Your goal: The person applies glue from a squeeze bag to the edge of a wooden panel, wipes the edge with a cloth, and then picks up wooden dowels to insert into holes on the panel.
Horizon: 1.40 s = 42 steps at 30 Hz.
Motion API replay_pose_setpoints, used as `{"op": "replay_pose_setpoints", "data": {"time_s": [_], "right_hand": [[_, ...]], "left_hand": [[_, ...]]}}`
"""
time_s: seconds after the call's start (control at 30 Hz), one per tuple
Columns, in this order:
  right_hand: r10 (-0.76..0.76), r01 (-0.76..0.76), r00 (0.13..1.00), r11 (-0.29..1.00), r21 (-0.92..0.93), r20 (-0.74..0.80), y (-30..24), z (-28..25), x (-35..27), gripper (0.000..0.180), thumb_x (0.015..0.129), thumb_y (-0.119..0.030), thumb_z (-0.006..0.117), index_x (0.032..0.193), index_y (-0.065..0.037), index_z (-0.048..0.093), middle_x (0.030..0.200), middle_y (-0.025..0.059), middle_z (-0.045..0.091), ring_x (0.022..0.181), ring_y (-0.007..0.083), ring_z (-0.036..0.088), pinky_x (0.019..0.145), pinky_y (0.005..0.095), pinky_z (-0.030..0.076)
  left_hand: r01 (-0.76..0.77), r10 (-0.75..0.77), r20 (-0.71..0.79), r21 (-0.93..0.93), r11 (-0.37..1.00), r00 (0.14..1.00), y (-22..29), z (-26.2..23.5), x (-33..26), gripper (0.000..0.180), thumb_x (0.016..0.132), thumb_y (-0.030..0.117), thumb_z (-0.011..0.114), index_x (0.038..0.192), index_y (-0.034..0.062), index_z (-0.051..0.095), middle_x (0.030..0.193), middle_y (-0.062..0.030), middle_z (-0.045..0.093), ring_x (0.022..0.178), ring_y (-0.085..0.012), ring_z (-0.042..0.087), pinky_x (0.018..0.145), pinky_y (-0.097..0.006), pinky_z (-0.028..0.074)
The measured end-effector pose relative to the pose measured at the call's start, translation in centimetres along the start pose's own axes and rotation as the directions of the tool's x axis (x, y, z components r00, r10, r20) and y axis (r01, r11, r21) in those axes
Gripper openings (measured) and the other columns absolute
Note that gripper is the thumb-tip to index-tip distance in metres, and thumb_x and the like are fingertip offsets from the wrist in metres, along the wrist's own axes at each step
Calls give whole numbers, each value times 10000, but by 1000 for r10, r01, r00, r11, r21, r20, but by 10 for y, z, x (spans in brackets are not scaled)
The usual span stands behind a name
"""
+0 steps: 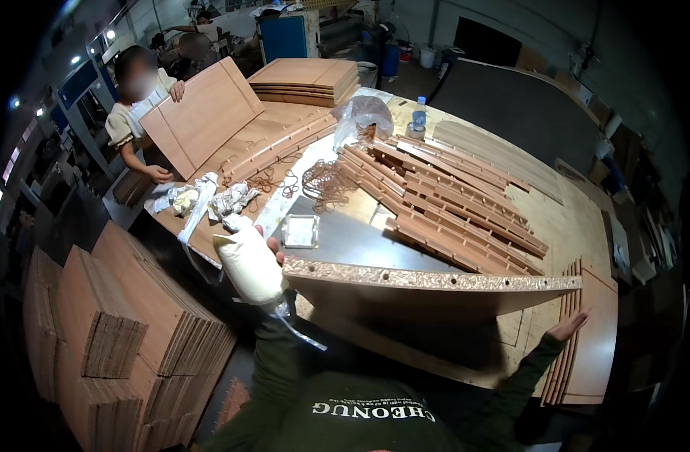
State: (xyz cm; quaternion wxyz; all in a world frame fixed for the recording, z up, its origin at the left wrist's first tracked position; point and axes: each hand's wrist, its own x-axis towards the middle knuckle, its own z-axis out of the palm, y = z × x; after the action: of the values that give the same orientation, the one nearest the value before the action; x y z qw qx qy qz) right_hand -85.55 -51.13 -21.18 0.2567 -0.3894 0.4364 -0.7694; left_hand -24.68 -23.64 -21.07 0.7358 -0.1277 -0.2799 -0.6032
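Note:
My left hand (272, 247) is wrapped around a plump cream-coloured bag (248, 264), gathered and bound at its narrow lower end, with a pale strip trailing off. The bag partly hides the fingers. Right beside it begins a chipboard panel (405, 301), tilted up so its rough long edge, with several round holes, faces upward. At the panel's far right end my right hand (569, 325) is open, fingers stretched out and holding nothing. It lies over a stack of wooden panels (593, 335); whether it touches them or the chipboard panel I cannot tell.
Grooved wooden strips with pegs (465, 203) cover the table's middle, near a small white tray (300, 231), tangled brown cords (328, 184) and a water bottle (418, 117). Across the left side, a co-worker (138, 102) holds a panel (203, 117). Board stacks (126, 301) stand at left.

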Motion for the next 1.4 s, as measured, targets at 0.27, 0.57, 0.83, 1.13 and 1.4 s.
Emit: {"op": "replay_pose_setpoints", "data": {"time_s": [0.27, 0.57, 0.83, 1.13, 1.4], "right_hand": [[-569, 634, 773, 682, -365, 282, -35, 96, -8, 759, 827, -476, 549, 1325, 37, 293, 1342, 240, 301, 1236, 356, 322, 1022, 445, 263], [-273, 749, -99, 612, 252, 957, -203, 235, -244, 536, 663, -340, 724, 1109, -90, 565, 1089, 90, 584, 1007, 220, 568, 883, 430, 422], [-369, 610, -147, 697, 377, 918, -205, 272, -293, 311, 662, -159, 718, 947, -86, 616, 948, 75, 628, 755, 233, 626, 641, 322, 495], [-369, 554, -92, 753, 356, 925, -197, 269, -293, 182, 671, -143, 689, 835, -100, 624, 922, 98, 644, 740, 249, 636, 617, 320, 507], [-615, 753, 272, 615, 233, 740, -188, 212, -244, 485, 723, -374, 703, 1047, -82, 490, 1218, 174, 473, 1114, 300, 481, 923, 458, 379]], "left_hand": [[-171, 169, 26, 133, 976, 985, -34, 29, 4, 747, 852, 599, 347, 1387, 89, 232, 1257, -226, 446, 1123, -388, 470, 1067, -529, 121], [-301, 300, 59, 20, 953, 952, -60, 16, -2, 655, 893, 518, 345, 1424, 226, 96, 1361, -209, 341, 1192, -381, 418, 1079, -512, -5], [-383, 381, -177, 22, 923, 908, -62, 30, -5, 630, 886, 550, 317, 1379, 168, 231, 1199, -224, 478, 974, -403, 541, 1015, -574, 210], [-211, 241, -406, 118, 970, 882, -39, 19, -14, 436, 937, 341, 390, 1344, 199, 331, 1151, -190, 526, 846, -398, 596, 808, -622, 431], [319, -348, -59, -277, 906, 936, 15, -23, -24, 601, 886, 592, 212, 1264, 183, 437, 1222, -99, 495, 1258, -231, 316, 1033, -605, 72]]}}
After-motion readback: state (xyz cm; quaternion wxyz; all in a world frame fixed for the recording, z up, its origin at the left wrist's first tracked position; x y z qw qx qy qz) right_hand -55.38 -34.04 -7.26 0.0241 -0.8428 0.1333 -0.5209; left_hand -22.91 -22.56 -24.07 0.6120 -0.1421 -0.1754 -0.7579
